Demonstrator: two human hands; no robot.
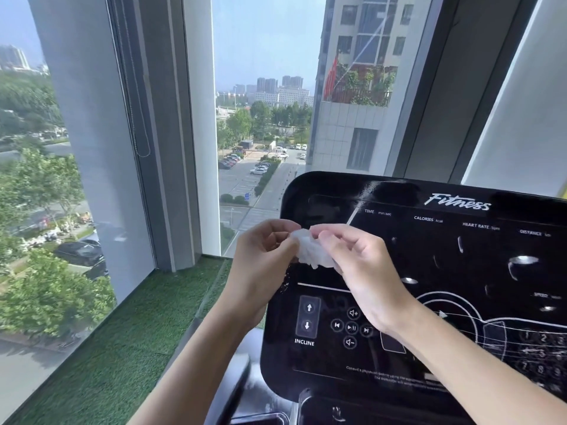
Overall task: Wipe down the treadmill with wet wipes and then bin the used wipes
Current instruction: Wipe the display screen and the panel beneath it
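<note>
A tall window (pixel 264 87) looks out over a car park, and below it a ledge of green turf (pixel 122 348) runs beside the treadmill's black console (pixel 460 305), which tilts up to the right. In front of the console's upper left corner, the left hand (pixel 260 259) and right hand (pixel 365 271) face each other, fingers curled, each pinching one end of the wet wipe (pixel 310 250). The wipe is bunched between their fingertips, clear of the panel, its long axis slanting from upper left down to lower right.
</note>
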